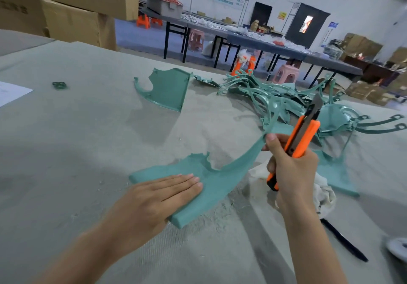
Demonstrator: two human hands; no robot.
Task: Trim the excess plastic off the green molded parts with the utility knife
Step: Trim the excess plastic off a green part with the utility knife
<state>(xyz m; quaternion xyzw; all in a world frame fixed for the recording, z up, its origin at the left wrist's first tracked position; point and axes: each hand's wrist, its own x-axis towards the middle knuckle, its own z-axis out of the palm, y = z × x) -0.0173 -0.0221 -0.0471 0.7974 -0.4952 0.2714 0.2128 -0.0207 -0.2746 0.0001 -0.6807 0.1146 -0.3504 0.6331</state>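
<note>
The left hand (154, 197) presses flat, fingers straight, on the green molded part (211, 182) lying on the tabletop (88, 140). The right hand (290, 169) is clamped round the orange utility knife (301, 138) (blade extended, pointing up), thumb touching the part's narrow strip.

The bare left forearm (88, 246) reaches in from the near side of the worktable (66, 129), slanting up and to the right. The left hand (154, 197) lies palm down with its fingers straight and close together, pressing flat on the green molded part (215, 184). The right forearm (308, 239) rises more steeply from the near right. The right hand (290, 169) is lifted off the tabletop, its back toward the camera. Its fingers curl round the handle of the utility knife (301, 136), and the thumb stretches upward beside it. The two hands are near each other, not touching.
</note>
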